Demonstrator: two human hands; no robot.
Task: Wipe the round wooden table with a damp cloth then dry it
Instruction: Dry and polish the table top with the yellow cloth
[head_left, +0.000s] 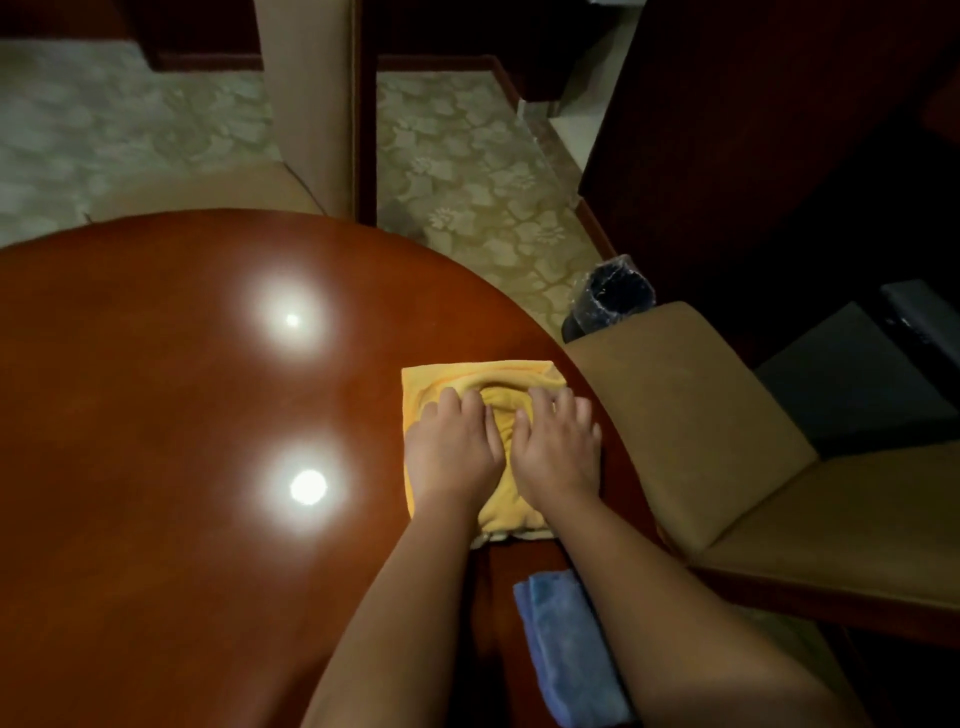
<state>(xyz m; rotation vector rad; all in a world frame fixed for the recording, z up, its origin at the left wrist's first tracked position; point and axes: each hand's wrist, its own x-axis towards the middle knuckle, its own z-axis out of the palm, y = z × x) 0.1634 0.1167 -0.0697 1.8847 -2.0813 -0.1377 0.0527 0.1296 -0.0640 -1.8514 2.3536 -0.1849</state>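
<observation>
The round wooden table (156, 415) fills the left and middle of the view, glossy and reddish, with two bright lamp reflections. A yellow cloth (431, 379) lies folded near its right edge. My left hand (452, 447) and my right hand (556, 447) lie side by side, palms down on the cloth, fingers pointing away from me and pressing it; the cloth bunches between them. A folded blue cloth (566, 644) rests on the table's near right edge, partly under my right forearm.
An upholstered tan chair (691, 421) stands just right of the table, another (291, 104) at the far side. A black bin with a plastic liner (613, 296) sits on the patterned carpet. Dark wooden furniture (779, 130) rises at the right.
</observation>
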